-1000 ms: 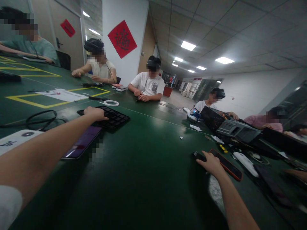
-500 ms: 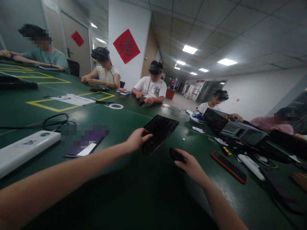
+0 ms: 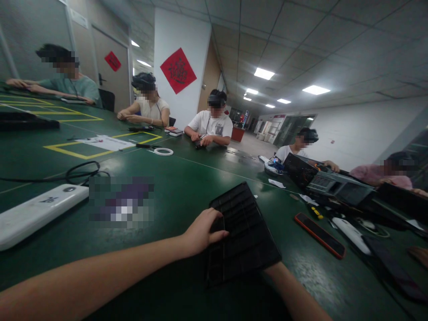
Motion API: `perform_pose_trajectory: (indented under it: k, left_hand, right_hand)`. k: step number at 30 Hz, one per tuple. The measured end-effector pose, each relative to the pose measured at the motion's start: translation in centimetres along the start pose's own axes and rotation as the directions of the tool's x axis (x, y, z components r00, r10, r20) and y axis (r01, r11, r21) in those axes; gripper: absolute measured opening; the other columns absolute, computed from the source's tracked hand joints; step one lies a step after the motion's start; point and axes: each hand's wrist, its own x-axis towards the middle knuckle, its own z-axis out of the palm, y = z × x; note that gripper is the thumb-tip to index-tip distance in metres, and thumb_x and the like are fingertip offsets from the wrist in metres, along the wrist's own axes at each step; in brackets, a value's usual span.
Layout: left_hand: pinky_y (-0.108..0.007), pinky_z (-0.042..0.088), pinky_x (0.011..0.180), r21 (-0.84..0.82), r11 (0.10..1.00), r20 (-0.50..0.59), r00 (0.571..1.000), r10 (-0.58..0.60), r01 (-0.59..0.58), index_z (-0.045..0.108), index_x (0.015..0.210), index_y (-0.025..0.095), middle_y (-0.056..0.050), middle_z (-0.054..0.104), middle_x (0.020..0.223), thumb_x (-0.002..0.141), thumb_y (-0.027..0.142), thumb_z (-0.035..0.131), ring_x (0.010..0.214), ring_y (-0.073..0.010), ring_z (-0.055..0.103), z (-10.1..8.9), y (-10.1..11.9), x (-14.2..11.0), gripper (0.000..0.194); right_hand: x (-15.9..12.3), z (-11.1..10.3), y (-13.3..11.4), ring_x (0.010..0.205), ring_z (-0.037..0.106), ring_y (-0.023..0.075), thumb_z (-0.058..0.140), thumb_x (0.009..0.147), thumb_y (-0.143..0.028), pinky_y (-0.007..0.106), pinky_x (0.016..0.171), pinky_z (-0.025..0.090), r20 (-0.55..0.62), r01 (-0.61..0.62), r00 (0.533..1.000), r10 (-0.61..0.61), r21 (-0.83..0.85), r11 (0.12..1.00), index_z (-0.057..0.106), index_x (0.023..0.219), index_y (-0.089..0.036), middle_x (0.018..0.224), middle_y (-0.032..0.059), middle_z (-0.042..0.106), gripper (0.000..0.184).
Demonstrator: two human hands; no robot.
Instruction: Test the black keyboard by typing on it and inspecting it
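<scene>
My left hand [image 3: 203, 232] grips the left edge of a flat black panel [image 3: 247, 232], its thumb lying over the near face. Rows of ridges or slots cross that face; its exact kind I cannot make out. The panel is tilted above the green table. Behind its lower right corner, my right hand [image 3: 272, 269] is almost wholly hidden, with only the wrist area and forearm showing. Its fingers and anything in them are out of sight.
Left of my hands are a white device marked 26 [image 3: 43, 214], a black cable [image 3: 82, 171] and a blurred purple item [image 3: 130, 196]. An orange-edged phone [image 3: 319, 235] and an opened computer case [image 3: 337, 189] are on the right. Several people with headsets sit around the green table [image 3: 180, 178].
The black panel has come nearer and lower, turning its ridged face more towards me. My right hand, which held a small dark object, has passed behind it.
</scene>
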Motion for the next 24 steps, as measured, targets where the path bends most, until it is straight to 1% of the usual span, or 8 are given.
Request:
perform_pose_trajectory:
  k: [4, 7, 9, 11, 13, 18, 21, 24]
  left_hand:
    - [-0.035, 0.039, 0.079, -0.05, 0.998, 0.039, 0.999, -0.028, 0.03, 0.052, 0.093, 0.015, -0.007, 0.052, 0.094, 0.065, 0.042, 0.061, 0.09, -0.0206, 0.046, -0.2, 0.4, 0.6, 0.04]
    - [-0.033, 0.04, 0.078, -0.336, 0.902, -0.024, 0.955, -0.296, 0.271, 0.052, 0.091, 0.015, -0.005, 0.052, 0.089, 0.066, 0.031, 0.061, 0.084, -0.0181, 0.048, -1.1, 0.3, 1.6, 0.031]
    - [-0.03, 0.043, 0.074, -0.627, 0.633, -0.047, 0.789, -0.613, 0.455, 0.05, 0.088, 0.014, -0.004, 0.051, 0.083, 0.072, 0.015, 0.051, 0.074, -0.0137, 0.05, -2.0, -0.2, 2.3, 0.016]
    - [-0.026, 0.045, 0.07, -0.792, 0.371, -0.005, 0.602, -0.798, 0.485, 0.047, 0.085, 0.013, -0.003, 0.048, 0.078, 0.074, 0.003, 0.039, 0.065, -0.0096, 0.05, -2.9, -0.9, 2.9, 0.017]
    - [-0.022, 0.046, 0.067, -0.842, 0.276, 0.024, 0.543, -0.839, 0.464, 0.044, 0.083, 0.012, -0.004, 0.048, 0.077, 0.075, -0.002, 0.032, 0.062, -0.0072, 0.051, -3.5, -1.5, 3.1, 0.02]
    - [-0.016, 0.039, 0.045, -0.842, 0.223, 0.147, 0.607, -0.781, 0.491, 0.046, 0.072, 0.012, 0.0, 0.049, 0.063, 0.081, 0.016, 0.044, 0.05, -0.0054, 0.047, -3.8, -1.5, 2.9, 0.01]
    - [-0.015, 0.02, 0.034, -0.755, 0.339, 0.211, 0.698, -0.684, 0.561, 0.048, 0.067, 0.012, 0.006, 0.039, 0.049, 0.075, 0.038, 0.052, 0.038, -0.0031, 0.032, -3.9, -0.9, 2.6, 0.026]
    - [-0.016, 0.02, 0.037, -0.661, 0.492, 0.26, 0.787, -0.559, 0.567, 0.053, 0.071, 0.011, 0.006, 0.041, 0.051, 0.067, 0.038, 0.059, 0.041, -0.003, 0.032, -4.3, -0.3, 2.5, 0.028]
  right_hand:
    - [-0.3, 0.1, -0.8, 0.099, 0.056, 0.0206, 0.061, 0.064, -0.036, 0.039, 0.091, 0.041, 0.031, -0.046, 0.999, 0.043, 0.094, 0.995, 0.062, 0.093, -0.023, 0.103, 0.0039, 0.063, 0.032]
    - [-0.8, 0.4, -1.8, 0.097, 0.057, 0.0216, 0.051, 0.071, -0.04, 0.041, 0.087, 0.044, 0.096, -0.109, 0.991, 0.095, 0.153, 0.982, 0.061, 0.097, -0.022, 0.104, 0.0057, 0.063, 0.033]
    - [-1.1, 0.5, -2.2, 0.096, 0.058, 0.022, 0.048, 0.073, -0.041, 0.041, 0.085, 0.045, 0.13, -0.145, 0.984, 0.123, 0.181, 0.973, 0.06, 0.099, -0.021, 0.104, 0.0066, 0.063, 0.035]
    - [-1.2, 0.5, -2.4, 0.095, 0.059, 0.0222, 0.052, 0.071, -0.039, 0.041, 0.085, 0.045, 0.141, -0.166, 0.98, 0.139, 0.202, 0.965, 0.061, 0.098, -0.021, 0.103, 0.0067, 0.063, 0.034]
    - [-1.2, 0.4, -2.3, 0.095, 0.058, 0.0221, 0.056, 0.068, -0.037, 0.041, 0.086, 0.044, 0.138, -0.178, 0.979, 0.15, 0.218, 0.96, 0.061, 0.096, -0.021, 0.103, 0.0064, 0.063, 0.033]
    - [-0.8, 0.4, -2.0, 0.094, 0.059, 0.0228, 0.052, 0.07, -0.04, 0.042, 0.084, 0.045, 0.144, -0.199, 0.975, 0.17, 0.222, 0.955, 0.062, 0.094, -0.019, 0.103, 0.0086, 0.063, 0.034]
    - [-0.7, 0.5, -2.3, 0.091, 0.06, 0.0225, 0.047, 0.073, -0.041, 0.042, 0.082, 0.047, 0.147, -0.193, 0.975, 0.166, 0.196, 0.961, 0.063, 0.092, -0.018, 0.1, 0.0095, 0.064, 0.034]
    - [-0.8, 0.7, -3.2, 0.093, 0.059, 0.0206, 0.048, 0.073, -0.036, 0.04, 0.082, 0.047, 0.128, -0.151, 0.983, 0.133, 0.148, 0.977, 0.063, 0.093, -0.019, 0.102, 0.0077, 0.064, 0.03]
